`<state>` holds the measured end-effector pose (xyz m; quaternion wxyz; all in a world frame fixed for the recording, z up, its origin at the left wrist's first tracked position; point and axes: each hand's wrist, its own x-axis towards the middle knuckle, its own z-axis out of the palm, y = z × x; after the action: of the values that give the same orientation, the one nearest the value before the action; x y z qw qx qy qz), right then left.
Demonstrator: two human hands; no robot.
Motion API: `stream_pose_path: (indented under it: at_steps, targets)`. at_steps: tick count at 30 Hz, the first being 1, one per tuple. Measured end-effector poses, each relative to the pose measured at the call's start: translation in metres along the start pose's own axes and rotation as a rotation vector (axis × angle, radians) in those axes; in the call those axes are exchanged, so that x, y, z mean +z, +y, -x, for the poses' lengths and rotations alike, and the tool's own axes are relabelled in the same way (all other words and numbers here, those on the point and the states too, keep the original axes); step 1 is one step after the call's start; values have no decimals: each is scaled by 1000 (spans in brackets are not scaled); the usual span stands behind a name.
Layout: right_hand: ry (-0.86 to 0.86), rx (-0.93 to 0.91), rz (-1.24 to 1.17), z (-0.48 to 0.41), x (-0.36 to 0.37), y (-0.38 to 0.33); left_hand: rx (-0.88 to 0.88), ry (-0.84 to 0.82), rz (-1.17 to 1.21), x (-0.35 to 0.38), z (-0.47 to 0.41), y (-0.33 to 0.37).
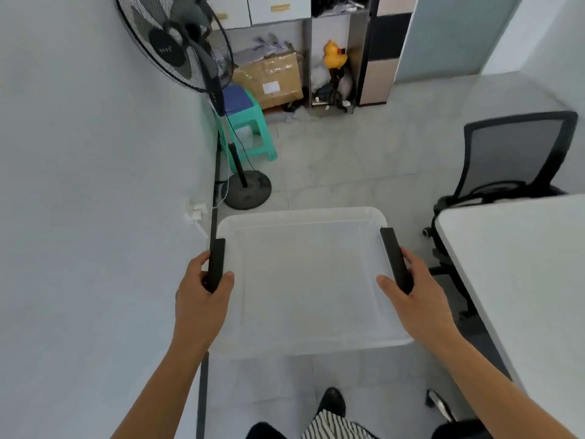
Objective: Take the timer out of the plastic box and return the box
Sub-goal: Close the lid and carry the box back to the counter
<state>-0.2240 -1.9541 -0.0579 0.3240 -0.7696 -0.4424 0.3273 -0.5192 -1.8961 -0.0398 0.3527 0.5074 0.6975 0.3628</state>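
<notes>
A translucent plastic box (304, 280) with a white lid and black side latches hangs in the air in front of me, above the floor. My left hand (202, 289) is closed around the black latch on its left side. My right hand (411, 289) grips the black latch on the right side. The lid is on and I cannot see inside the box. No timer is in view.
A white wall runs along the left. A standing fan (247, 188) and a green stool (250, 122) stand ahead, with cardboard boxes (272, 77) and a yellow duck toy (334, 55) beyond. A white table (519, 267) and a black office chair (512, 160) are on the right.
</notes>
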Motion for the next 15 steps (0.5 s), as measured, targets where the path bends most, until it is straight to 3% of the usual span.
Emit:
stream_pose_path:
  at_steps: [7,15]
  targets:
    - [10,8,18,-157,0,-45,15,-3,14,60,-147,47]
    - [104,113,25,-341,9,-89,44,-125,13,152,-349,112]
